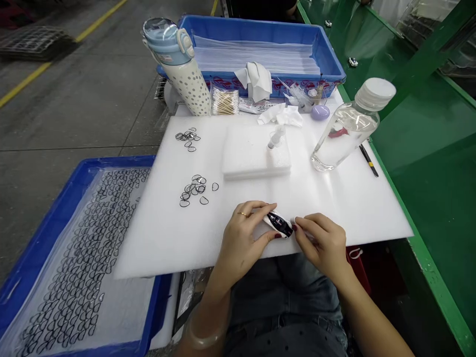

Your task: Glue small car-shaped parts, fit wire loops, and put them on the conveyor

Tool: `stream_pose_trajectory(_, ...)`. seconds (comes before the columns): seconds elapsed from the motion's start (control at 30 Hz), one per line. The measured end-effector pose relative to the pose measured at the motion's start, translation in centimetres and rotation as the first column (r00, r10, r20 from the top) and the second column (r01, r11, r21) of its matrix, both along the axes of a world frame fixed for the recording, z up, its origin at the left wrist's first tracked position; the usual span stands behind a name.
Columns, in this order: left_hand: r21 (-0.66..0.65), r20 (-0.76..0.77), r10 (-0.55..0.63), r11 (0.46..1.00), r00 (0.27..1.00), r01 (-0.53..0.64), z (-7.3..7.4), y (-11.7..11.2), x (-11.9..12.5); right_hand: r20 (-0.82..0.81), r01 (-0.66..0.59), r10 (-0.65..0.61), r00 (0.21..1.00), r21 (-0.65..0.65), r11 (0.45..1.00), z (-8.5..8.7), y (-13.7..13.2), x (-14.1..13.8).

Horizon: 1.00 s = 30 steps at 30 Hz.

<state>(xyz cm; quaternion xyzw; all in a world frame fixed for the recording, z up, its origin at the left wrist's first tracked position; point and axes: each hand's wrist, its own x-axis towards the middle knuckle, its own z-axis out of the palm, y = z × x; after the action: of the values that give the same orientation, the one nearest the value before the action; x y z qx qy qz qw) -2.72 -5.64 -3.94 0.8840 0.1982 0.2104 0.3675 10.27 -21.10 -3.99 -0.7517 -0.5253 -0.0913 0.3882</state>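
My left hand [247,238] is closed around a small toy car [279,224], white with a glossy black top, held just above the near edge of a white foam sheet [156,238]. At the car's right end, my right hand [323,240] pinches thumb and forefinger together. A small whitish bit shows at those fingertips, too small to name. Beyond the hands lies a thick white foam block [256,151] with a small clear dropper-like piece [276,138] on it. Two loose piles of thin black rings, a far pile [189,136] and a near pile [195,188], lie to the left.
A clear bottle [344,131] and tweezers [369,161] stand and lie at right. Cotton swabs [225,101], a dotted tumbler [182,74] and a blue bin [260,29] line the back. A blue tray [80,168] of black rings sits lower left; a green conveyor [420,139] runs right.
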Motion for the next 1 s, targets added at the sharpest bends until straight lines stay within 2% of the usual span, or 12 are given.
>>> stream_pose_trajectory(0.1, -0.009, 0.002, 0.003, 1.000, 1.000, -0.003, -0.1, 0.0, 0.1, 0.159, -0.047, 0.047, 0.986, -0.004, 0.999, -0.2, -0.1, -0.4)
stream_pose_trajectory(0.2, -0.020, 0.002, -0.002, 1.000, 1.000, 0.002, -0.1, 0.0, 0.1, 0.237, -0.085, 0.098, 0.967, -0.064, 0.994, 0.0, 0.0, -0.5)
stream_pose_trajectory(0.33, -0.023, 0.010, -0.009, 1.000, 1.000, 0.009, -0.1, 0.2, 0.0, 0.171, 0.054, -0.046, 0.984, -0.046, 0.997, 0.1, 0.3, -0.4)
stream_pose_trajectory(0.4, -0.028, 0.017, -0.027, 0.999, 1.000, 0.027, -0.1, 0.3, 0.0, 0.134, 0.073, -0.070, 0.989, -0.022, 0.997, 0.0, 0.4, -0.5)
stream_pose_trajectory(0.5, -0.043, 0.031, -0.055, 0.997, 0.998, 0.057, -0.2, 0.6, -0.1, 0.176, 0.014, -0.010, 0.984, -0.024, 1.000, -0.2, 0.3, -1.3)
stream_pose_trajectory(0.6, -0.049, 0.030, -0.071, 0.996, 0.997, 0.072, -0.2, 0.9, -0.2, 0.201, -0.078, 0.094, 0.975, -0.086, 0.993, 0.3, 0.1, -2.3)
stream_pose_trajectory(0.7, -0.039, 0.026, -0.078, 0.996, 0.997, 0.079, 0.0, 0.8, -0.2, 0.056, -0.294, 0.308, 0.950, -0.182, 0.938, 1.8, -0.2, -1.9)
stream_pose_trajectory(0.77, -0.032, 0.031, -0.078, 0.996, 0.996, 0.079, 0.0, 0.7, -0.2, -0.084, -0.362, 0.352, 0.932, -0.195, 0.912, 3.2, -0.4, -0.3)
stream_pose_trajectory(0.8, -0.031, 0.038, -0.075, 0.997, 0.996, 0.076, -0.1, 0.6, -0.2, -0.098, -0.308, 0.295, 0.951, -0.177, 0.935, 3.8, -0.4, 0.8)
stream_pose_trajectory(0.87, -0.038, 0.060, -0.060, 0.997, 0.996, 0.063, -0.3, 0.6, -0.4, 0.005, -0.054, 0.055, 0.998, -0.121, 0.991, 4.6, -0.3, 3.1)
stream_pose_trajectory(0.93, -0.054, 0.116, -0.016, 0.998, 0.993, 0.022, -0.3, 0.6, -0.9, 0.145, 0.200, -0.196, 0.970, -0.012, 0.980, 4.8, -0.1, 4.4)
stream_pose_trajectory(1.0, -0.082, 0.215, 0.047, 0.996, 0.975, -0.030, 0.2, 0.7, -1.5, 0.161, 0.263, -0.269, 0.950, 0.053, 0.963, 4.3, 0.2, 4.2)
